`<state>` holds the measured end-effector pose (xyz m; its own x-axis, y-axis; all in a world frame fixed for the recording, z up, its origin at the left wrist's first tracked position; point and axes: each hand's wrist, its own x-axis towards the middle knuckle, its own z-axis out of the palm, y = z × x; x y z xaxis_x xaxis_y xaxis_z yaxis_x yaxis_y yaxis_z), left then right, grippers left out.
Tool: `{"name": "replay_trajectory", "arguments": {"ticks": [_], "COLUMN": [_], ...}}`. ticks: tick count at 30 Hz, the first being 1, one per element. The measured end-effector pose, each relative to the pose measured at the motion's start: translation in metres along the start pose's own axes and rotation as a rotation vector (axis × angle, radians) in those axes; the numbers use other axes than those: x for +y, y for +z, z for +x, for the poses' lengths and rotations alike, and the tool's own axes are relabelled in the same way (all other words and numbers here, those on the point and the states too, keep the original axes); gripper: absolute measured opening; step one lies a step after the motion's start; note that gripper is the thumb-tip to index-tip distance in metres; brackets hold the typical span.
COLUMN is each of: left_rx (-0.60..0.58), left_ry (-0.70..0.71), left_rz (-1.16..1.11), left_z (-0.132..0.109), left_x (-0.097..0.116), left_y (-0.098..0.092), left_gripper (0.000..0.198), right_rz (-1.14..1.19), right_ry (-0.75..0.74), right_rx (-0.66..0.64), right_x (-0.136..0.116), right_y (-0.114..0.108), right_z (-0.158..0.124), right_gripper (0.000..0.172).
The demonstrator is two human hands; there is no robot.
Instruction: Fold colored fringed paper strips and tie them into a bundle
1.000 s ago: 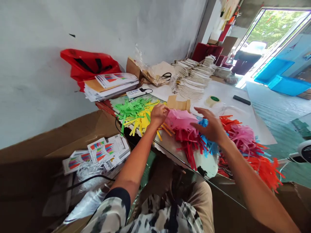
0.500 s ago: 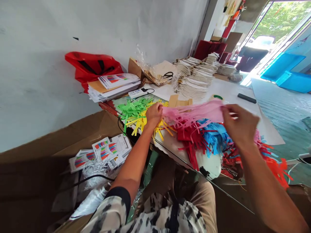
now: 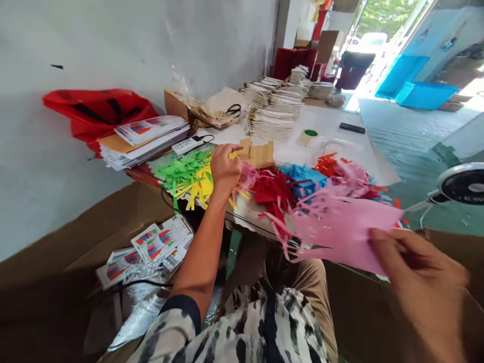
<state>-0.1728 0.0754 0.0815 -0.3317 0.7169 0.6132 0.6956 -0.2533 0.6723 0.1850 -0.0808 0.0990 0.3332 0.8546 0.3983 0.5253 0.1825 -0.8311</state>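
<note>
One pink sheet (image 3: 333, 227) is up off the table (image 3: 245, 207) and separate from the rest, so I judge that much is done; its cut strips splay and curl, not lying neatly side by side, which looks like the part left undone. The other fringed paper lies loose along the table: a green heap (image 3: 185, 169), a yellow heap (image 3: 200, 184) beside it, a little pink fringe (image 3: 247, 176), then a dark red heap (image 3: 274, 189) and a blue heap (image 3: 302, 176). Past these sits a mixed pile (image 3: 350, 179) of orange-red and pink. How many pieces each heap holds I cannot tell.

My right fingers (image 3: 383, 247) are clamped on the uncut end of the pink sheet, near its corner, with the thumb on the face towards me. From there the sheet stretches out to my left, held in the air by that one end, its fringe in front of the dark red heap and over the table's front edge.

My left fingers (image 3: 229, 149) are well apart from the sheet, thumb and forefinger parted, above the yellow heap and the little pink fringe; I cannot tell whether they touch either.
</note>
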Motion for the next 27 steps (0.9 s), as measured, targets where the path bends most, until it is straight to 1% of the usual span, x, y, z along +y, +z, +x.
{"name": "replay_trajectory", "arguments": {"ticks": [1,3,4,5,6,8,9,11,15,19,20,22,24,27], "left_rx": [-0.038,-0.268,-0.347,-0.382,-0.398,-0.407,-0.418,-0.456,-0.54,-0.592,-0.606,-0.661,-0.785,-1.087], "left_ry": [0.018,0.105,0.148,0.19,0.268,0.388,0.432,0.47,0.467,0.47,0.474,0.476,0.44,0.282], "left_rz": [-0.166,-0.425,-0.484,-0.493,-0.485,-0.451,-0.436,-0.413,-0.363,-0.317,-0.312,-0.329,-0.416,-0.661], "left_z": [-0.014,-0.046,-0.063,-0.078,-0.091,-0.108,-0.113,-0.118,-0.122,-0.127,-0.128,-0.128,-0.127,-0.127], "left_x": [0.023,0.067,0.085,0.101,0.113,0.128,0.131,0.133,0.134,0.134,0.133,0.133,0.133,0.136], "left_y": [-0.002,-0.006,-0.008,-0.009,-0.009,-0.007,-0.005,0.001,0.013,0.023,0.025,0.027,0.027,0.027], "left_gripper": [0.021,0.015,0.016,0.016,0.016,0.017,0.019,0.023,0.025,0.022,0.021,0.019,0.016,0.014], "right_rz": [0.025,0.066,0.074,0.074,0.067,0.043,0.032,0.017,0.011,-0.018,-0.019,-0.004,0.05,0.197], "right_ry": [0.03,0.061,0.064,0.064,0.061,0.053,0.05,0.036,0.011,0.014,0.017,0.014,-0.021,-0.095], "right_rx": [-0.047,-0.135,-0.157,-0.169,-0.173,-0.18,-0.188,-0.195,-0.198,-0.212,-0.229,-0.308,-0.371,-0.369], "right_x": [0.001,0.006,0.009,0.012,0.015,0.02,0.021,0.023,0.025,0.028,0.03,0.035,0.041,0.049], "right_y": [0.007,0.018,0.021,0.021,0.021,0.016,0.013,0.007,0.003,-0.001,-0.004,-0.012,-0.02,-0.022], "right_z": [-0.008,-0.018,-0.021,-0.025,-0.028,-0.033,-0.036,-0.04,-0.048,-0.054,-0.054,-0.051,-0.045,-0.032], "right_gripper": [0.028,0.03,0.03,0.03,0.03,0.029,0.028,0.029,0.028,0.028,0.028,0.028,0.033,0.055]}}
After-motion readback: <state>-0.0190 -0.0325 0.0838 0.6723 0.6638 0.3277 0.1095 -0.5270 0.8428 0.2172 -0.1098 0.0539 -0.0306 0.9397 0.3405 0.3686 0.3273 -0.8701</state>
